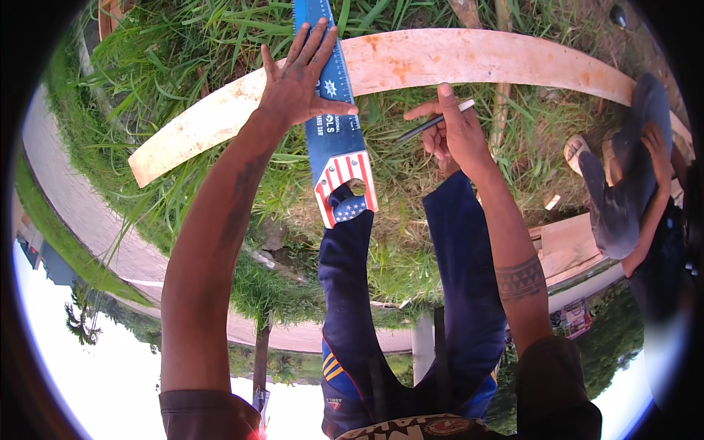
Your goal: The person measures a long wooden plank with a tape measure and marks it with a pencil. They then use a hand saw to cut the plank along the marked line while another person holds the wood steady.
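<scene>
Saw with blue metal blade (336, 139) should lie still across the long pale wooden board (418, 62) under the open left hand (295, 92), right hand (463, 136) gripping a black-and-white pen (419, 130) near the board.

Setting: outdoors, daylight. Ground under the work area: long green grass (183, 51), patchy with dry straw toward the centre. A pale paved strip (95, 213) curves along the left side, bordered on its outer side by a short-cut lawn band (55, 233). Beyond, dark trees (612, 323) at lower right. Sky (95, 381) at lower left overexposed, nearly white.
</scene>
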A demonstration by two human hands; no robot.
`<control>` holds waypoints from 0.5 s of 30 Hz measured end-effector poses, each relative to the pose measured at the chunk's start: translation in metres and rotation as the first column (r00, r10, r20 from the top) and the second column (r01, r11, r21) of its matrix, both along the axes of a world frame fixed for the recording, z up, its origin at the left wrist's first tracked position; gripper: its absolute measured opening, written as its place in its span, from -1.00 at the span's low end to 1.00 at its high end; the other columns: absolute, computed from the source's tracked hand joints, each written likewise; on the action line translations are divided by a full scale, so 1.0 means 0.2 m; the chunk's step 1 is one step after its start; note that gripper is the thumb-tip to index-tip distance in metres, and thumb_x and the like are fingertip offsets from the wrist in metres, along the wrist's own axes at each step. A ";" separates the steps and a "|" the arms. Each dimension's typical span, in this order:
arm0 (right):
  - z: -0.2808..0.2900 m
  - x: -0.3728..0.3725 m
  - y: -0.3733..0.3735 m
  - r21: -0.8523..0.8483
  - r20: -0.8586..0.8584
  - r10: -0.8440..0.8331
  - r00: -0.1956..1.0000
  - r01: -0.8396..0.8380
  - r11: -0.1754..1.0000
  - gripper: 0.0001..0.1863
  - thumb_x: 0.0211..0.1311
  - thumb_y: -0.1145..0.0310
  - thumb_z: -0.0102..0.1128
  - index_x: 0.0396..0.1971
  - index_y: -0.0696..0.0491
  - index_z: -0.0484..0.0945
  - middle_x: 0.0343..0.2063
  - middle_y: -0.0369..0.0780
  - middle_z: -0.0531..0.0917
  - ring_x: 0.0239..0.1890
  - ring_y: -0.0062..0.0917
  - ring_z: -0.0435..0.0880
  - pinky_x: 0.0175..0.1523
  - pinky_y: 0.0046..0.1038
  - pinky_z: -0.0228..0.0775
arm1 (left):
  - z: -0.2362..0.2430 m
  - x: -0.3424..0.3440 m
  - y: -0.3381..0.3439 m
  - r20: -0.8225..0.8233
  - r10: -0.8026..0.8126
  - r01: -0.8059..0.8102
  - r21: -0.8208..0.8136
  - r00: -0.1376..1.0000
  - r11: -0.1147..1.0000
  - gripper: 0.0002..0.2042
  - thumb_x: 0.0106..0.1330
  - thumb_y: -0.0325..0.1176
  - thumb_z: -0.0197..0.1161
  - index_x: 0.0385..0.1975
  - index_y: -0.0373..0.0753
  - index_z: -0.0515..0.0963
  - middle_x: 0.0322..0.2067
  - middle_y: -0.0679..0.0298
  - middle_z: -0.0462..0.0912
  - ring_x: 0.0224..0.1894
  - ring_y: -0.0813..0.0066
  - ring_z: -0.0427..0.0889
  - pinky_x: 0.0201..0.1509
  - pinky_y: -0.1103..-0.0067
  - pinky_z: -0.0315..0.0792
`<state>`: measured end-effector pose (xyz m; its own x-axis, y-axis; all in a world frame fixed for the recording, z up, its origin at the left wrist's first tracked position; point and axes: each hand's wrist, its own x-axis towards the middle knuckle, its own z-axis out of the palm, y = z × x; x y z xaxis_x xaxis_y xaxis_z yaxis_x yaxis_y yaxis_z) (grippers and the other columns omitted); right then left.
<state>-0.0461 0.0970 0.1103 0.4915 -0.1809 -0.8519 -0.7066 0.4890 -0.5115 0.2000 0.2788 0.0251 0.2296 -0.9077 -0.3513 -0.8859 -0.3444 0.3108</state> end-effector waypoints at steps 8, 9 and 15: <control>-0.24 0.26 -0.07 -0.294 0.405 0.351 0.844 -0.243 0.924 -0.67 0.53 0.09 0.22 -0.08 0.08 0.61 -0.60 -0.37 0.58 -0.51 -0.76 0.51 -0.42 -0.55 0.36 | 0.04 0.01 -0.03 0.001 -0.024 0.024 0.072 1.000 0.997 0.50 -0.45 0.63 0.42 0.62 0.10 -0.13 0.64 0.44 -0.18 0.66 0.30 -0.17 0.41 -0.48 -0.06; -0.25 0.29 -0.07 -0.283 0.335 0.395 0.855 -0.309 0.908 -0.64 0.55 0.06 0.17 -0.28 0.09 0.60 -0.64 -0.36 0.56 -0.61 -0.71 0.52 -0.48 -0.49 0.34 | 0.04 0.01 -0.03 0.002 -0.021 0.021 0.062 1.000 0.998 0.51 -0.46 0.62 0.43 0.62 0.10 -0.12 0.64 0.44 -0.18 0.66 0.30 -0.17 0.41 -0.48 -0.05; -0.34 0.41 0.00 -0.435 0.418 0.296 0.859 -0.097 0.895 -0.51 0.58 0.09 0.09 -0.55 0.12 0.52 -0.81 -0.29 0.50 -0.72 -0.62 0.60 -0.58 -0.48 0.38 | 0.02 0.01 -0.01 -0.002 -0.017 0.018 0.046 1.000 0.999 0.51 -0.46 0.62 0.43 0.63 0.08 -0.13 0.64 0.44 -0.20 0.66 0.29 -0.18 0.38 -0.47 -0.03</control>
<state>0.0369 0.0974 0.0419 0.8680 -0.2998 -0.3959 -0.3975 0.0583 -0.9157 0.2027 0.2766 0.0283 0.2132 -0.8943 -0.3933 -0.8914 -0.3429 0.2963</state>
